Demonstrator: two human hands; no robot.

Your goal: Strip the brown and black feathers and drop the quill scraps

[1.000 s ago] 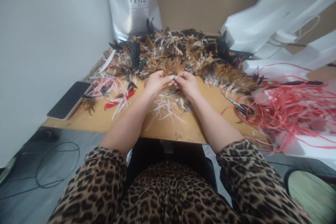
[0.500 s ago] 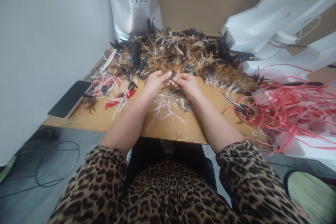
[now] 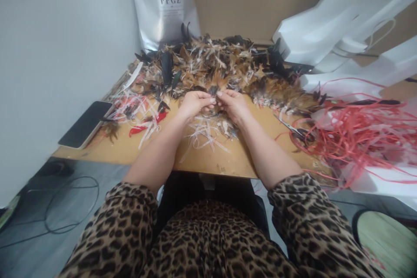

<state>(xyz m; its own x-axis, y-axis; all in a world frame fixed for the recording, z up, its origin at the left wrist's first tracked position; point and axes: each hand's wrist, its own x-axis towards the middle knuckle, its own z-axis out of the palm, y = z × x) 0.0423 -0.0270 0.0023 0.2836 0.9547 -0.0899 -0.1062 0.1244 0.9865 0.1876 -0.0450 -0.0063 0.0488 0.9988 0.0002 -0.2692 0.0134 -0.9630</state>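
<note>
My left hand (image 3: 196, 103) and my right hand (image 3: 232, 103) meet over the middle of the wooden table (image 3: 215, 163). Thumbs and fingers of both are pinched on a small bunch of feathers (image 3: 213, 90), dark at its base with brown tips pointing away from me. Just behind them lies a wide heap of brown and black feathers (image 3: 215, 58). Thin white strips (image 3: 205, 132) and some small feathers lie on the table below my hands, between my forearms.
At the left are a phone (image 3: 85, 124), a red feather (image 3: 138, 130) and pinkish strips (image 3: 130, 106). Scissors (image 3: 289, 127) lie at the right beside a tangle of red ribbon (image 3: 365, 139). A silver bag (image 3: 166, 13) stands behind the heap.
Both thumbs have shifted slightly on the bunch, and its brown tips now stand up more visibly between my hands. The view has moved a little.
</note>
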